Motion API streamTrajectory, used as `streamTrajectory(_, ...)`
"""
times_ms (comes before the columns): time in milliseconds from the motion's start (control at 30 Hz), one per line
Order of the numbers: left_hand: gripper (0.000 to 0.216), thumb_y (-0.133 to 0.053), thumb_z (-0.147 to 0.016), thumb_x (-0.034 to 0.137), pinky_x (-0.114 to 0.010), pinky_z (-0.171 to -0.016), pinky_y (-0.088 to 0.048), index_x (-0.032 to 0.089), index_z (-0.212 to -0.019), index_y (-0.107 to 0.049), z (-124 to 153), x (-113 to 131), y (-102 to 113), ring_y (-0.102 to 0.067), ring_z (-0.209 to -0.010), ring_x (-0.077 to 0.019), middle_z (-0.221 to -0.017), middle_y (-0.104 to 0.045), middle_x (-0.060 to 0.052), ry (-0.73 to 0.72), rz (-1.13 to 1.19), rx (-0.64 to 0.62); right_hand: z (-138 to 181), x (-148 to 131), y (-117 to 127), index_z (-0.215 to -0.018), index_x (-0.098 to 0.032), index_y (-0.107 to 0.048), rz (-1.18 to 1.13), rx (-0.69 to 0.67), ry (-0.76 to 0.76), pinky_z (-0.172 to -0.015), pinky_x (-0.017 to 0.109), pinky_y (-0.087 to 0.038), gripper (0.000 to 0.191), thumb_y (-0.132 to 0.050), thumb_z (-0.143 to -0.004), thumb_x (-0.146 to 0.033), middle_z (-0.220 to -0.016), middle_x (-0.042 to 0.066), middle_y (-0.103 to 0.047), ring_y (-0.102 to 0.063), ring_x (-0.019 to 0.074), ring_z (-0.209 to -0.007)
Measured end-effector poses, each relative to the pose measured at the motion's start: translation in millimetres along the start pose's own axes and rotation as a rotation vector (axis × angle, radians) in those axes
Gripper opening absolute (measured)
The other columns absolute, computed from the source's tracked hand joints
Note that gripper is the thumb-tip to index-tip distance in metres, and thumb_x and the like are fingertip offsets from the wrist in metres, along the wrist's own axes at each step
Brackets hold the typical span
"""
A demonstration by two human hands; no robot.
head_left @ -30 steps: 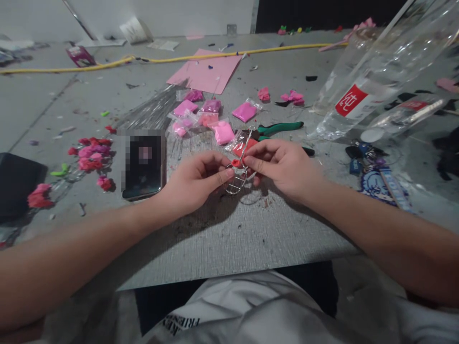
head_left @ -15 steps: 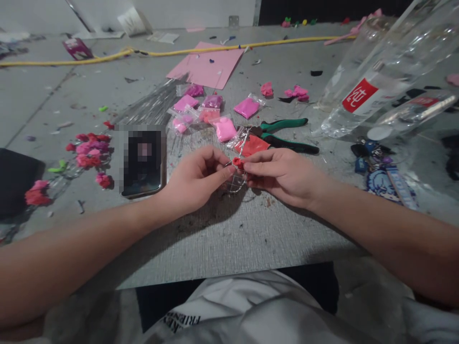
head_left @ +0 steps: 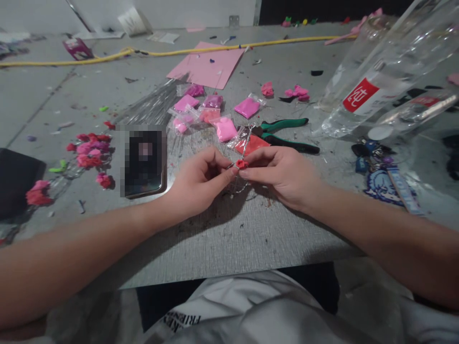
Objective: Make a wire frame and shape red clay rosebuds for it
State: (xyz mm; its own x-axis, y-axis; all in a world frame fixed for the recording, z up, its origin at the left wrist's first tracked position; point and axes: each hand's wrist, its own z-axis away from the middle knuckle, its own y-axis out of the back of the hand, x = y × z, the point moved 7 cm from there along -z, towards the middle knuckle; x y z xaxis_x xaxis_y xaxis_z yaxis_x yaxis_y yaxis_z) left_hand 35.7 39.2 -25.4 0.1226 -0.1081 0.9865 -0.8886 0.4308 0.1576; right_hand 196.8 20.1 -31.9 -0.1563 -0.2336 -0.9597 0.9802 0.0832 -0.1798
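My left hand (head_left: 201, 180) is closed, thumb and fingers pinching a small twisted-wire frame (head_left: 246, 142), whose thin stem with a loop sticks up above the fingertips. On the frame sits a small red clay flower (head_left: 242, 164). My right hand (head_left: 287, 176) pinches that flower from the other side, thumb below it and index finger above. The lower wire mesh of the frame hangs partly hidden under both hands. Just beyond the fingers lies an opened bag of red clay (head_left: 254, 143), beside green-handled pliers (head_left: 287, 125).
Several bags of pink clay (head_left: 225, 129) and a bundle of wires (head_left: 150, 102) lie ahead. A phone (head_left: 145, 162) and clay flowers (head_left: 89, 150) are left. Plastic bottles (head_left: 362, 98) and keychains (head_left: 383, 184) are right. A yellow cable (head_left: 201, 51) crosses behind pink paper (head_left: 211, 67).
The red clay flower has shifted slightly right and turned with the wire frame. My right fingers have re-gripped around it, the index finger now higher. My left hand barely moved.
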Motion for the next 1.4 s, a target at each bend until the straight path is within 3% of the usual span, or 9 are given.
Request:
streamTrajectory(267, 0.026, -0.077, -0.089, 0.034, -0.024, -0.046, -0.037, 0.022, -0.083, -0.055, -1.0, 5.0, 2.9, -0.050, -0.054, -0.0102, -0.068, -0.057, 0.003, -0.051, -0.041, 0.023, 5.0, -17.2, 0.9, -0.090, -0.018, -0.079, 0.310, 0.055, 0.231, -0.060, 0.028, -0.050, 0.018, -0.083, -0.082, -0.034, -0.079, 0.002, -0.075, -0.063, 0.0133, -0.066)
streamTrajectory(400, 0.024, -0.077, -0.089, 0.032, -0.025, -0.048, -0.040, 0.022, -0.083, -0.056, -1.8, 4.5, 5.6, -0.052, -0.056, -0.0105, -0.070, -0.058, 0.003, -0.070, -0.065, 0.046, 3.0, -18.2, -0.7, -0.086, -0.018, -0.077, 0.339, 0.030, 0.250, -0.060, 0.028, -0.050, 0.016, -0.075, -0.091, -0.033, -0.073, 0.001, -0.072, -0.062, 0.0130, -0.065)
streamTrajectory(567, 0.022, -0.076, -0.091, 0.033, -0.025, -0.050, -0.041, 0.022, -0.084, -0.058, -1.4, 3.1, 6.6, -0.054, -0.058, -0.0110, -0.073, -0.062, 0.001, -0.107, -0.061, 0.067, -0.6, -14.3, 0.3, -0.092, -0.017, -0.076, 0.287, -0.003, 0.201, -0.062, 0.028, -0.055, 0.017, -0.076, -0.089, -0.034, -0.080, 0.003, -0.073, -0.066, 0.0136, -0.067)
streamTrajectory(900, 0.021, -0.077, -0.090, 0.028, -0.022, -0.052, -0.044, 0.020, -0.082, -0.060, 0.5, 12.0, 6.2, -0.056, -0.061, -0.0098, -0.074, -0.063, 0.001, -0.242, -0.094, 0.078, 2.8, -19.6, -2.8, -0.089, -0.017, -0.075, 0.408, -0.036, 0.295, -0.053, 0.025, -0.045, 0.022, -0.076, -0.092, -0.039, -0.071, 0.000, -0.068, -0.059, 0.0113, -0.059)
streamTrajectory(1133, 0.021, -0.078, -0.092, 0.035, -0.023, -0.052, -0.045, 0.021, -0.087, -0.063, -0.8, 8.6, 6.3, -0.059, -0.062, -0.0112, -0.076, -0.067, 0.000, -0.210, -0.072, 0.058, -3.4, -5.7, -6.0, -0.083, -0.017, -0.074, 0.188, -0.131, 0.119, -0.054, 0.026, -0.052, 0.025, -0.070, -0.094, -0.039, -0.076, 0.002, -0.070, -0.064, 0.0121, -0.059)
streamTrajectory(1300, 0.019, -0.077, -0.093, 0.038, -0.026, -0.063, -0.057, 0.021, -0.100, -0.072, -6.3, 3.2, 1.9, -0.069, -0.072, -0.0132, -0.090, -0.076, -0.003, -0.139, 0.104, -0.033, -2.4, -10.8, -7.3, -0.083, -0.018, -0.072, 0.229, -0.125, 0.192, -0.052, 0.024, -0.049, 0.022, -0.073, -0.093, -0.038, -0.073, 0.000, -0.068, -0.062, 0.0107, -0.059)
streamTrajectory(1400, 0.017, -0.081, -0.090, 0.033, -0.029, -0.074, -0.063, 0.023, -0.102, -0.076, -6.9, 5.4, 5.6, -0.075, -0.084, -0.0161, -0.098, -0.080, -0.003, -0.175, 0.141, 0.025, -1.9, -13.2, -7.2, -0.083, -0.019, -0.071, 0.250, -0.109, 0.222, -0.054, 0.024, -0.050, 0.023, -0.072, -0.094, -0.038, -0.072, -0.001, -0.067, -0.060, 0.0101, -0.060)
